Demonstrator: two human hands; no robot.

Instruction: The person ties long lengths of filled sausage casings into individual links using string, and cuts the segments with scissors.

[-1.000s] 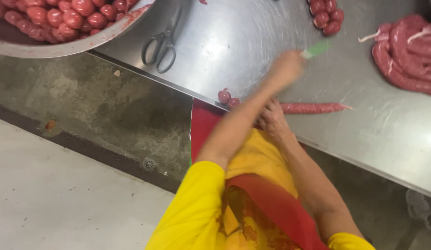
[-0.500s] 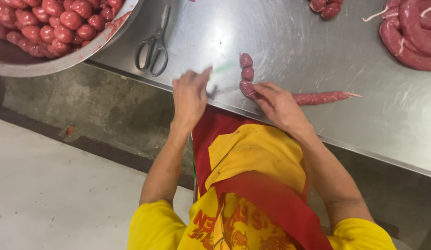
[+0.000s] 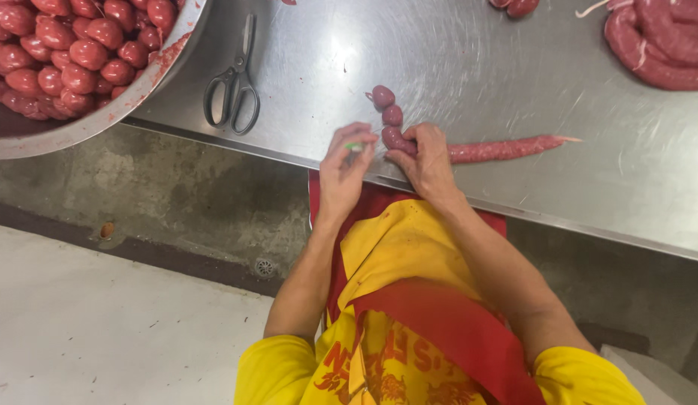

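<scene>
Most of the view is a steel worktop [image 3: 469,67], scuffed and shiny, and every place below is told from it. At its far-left corner a big metal bowl [image 3: 101,120] overhangs the edge, heaped with round red sausage balls [image 3: 71,52]. At the far-right corner lies a pile of thick uncut sausage coils [image 3: 656,45], and two small red pieces [image 3: 514,6] sit at the far edge between. Black-handled scissors [image 3: 233,79] lie just right of the bowl, blades pointing away from the person.

Near the worktop's front edge lies the sausage link [image 3: 503,148]: its long axis runs left to right, the thin twisted tail pointing right. At its left end three small tied-off balls [image 3: 390,116] bend away toward the far side.

Both hands work at that left end. The right hand [image 3: 424,161] is closed on the link, pinching it where the balls begin. The left hand [image 3: 347,169], just beside it, has its fingertips pinched on a small green string [image 3: 355,145]. Below the front edge show a red apron [image 3: 431,315] and yellow shirt [image 3: 394,247].
</scene>
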